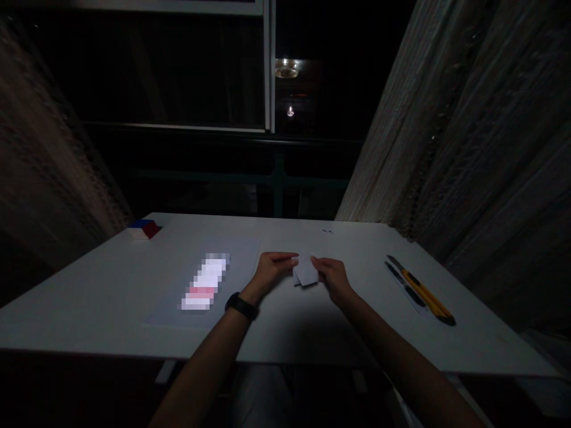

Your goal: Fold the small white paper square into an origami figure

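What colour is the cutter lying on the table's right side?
The cutter is yellow with a black tip, shown in the head view.

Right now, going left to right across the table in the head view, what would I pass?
Red-and-blue block, sheet of paper, left hand, small white paper piece, right hand, yellow utility knife.

A small white paper (pixel 306 273), folded into a shape with angled edges, is held low over the middle of the pale surface (pixel 111 285). The left hand (pixel 270 271) and right hand (pixel 332 277) pinch its opposite edges.
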The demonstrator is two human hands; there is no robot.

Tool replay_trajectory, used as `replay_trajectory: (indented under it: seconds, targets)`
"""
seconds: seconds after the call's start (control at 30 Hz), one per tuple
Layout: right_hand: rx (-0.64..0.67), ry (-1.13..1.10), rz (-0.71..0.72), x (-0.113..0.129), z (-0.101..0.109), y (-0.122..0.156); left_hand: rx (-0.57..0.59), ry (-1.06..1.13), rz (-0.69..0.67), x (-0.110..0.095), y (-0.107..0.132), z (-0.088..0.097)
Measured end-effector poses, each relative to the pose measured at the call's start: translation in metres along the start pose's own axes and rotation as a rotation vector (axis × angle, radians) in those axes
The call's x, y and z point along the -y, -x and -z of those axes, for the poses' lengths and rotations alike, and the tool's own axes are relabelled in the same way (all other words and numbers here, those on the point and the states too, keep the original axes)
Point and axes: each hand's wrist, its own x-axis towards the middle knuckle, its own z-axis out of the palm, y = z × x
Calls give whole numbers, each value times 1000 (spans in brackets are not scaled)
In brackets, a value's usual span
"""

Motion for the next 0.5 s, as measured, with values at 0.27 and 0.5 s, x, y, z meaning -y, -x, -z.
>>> replay_trajectory:
  seconds: [0.27,0.5]
  targets:
    - [90,-68,-97,2,2,1,119,188,-10,-1,4,0]
    - [113,-79,-98,0,3,0,110,173,82,-4,4,1]
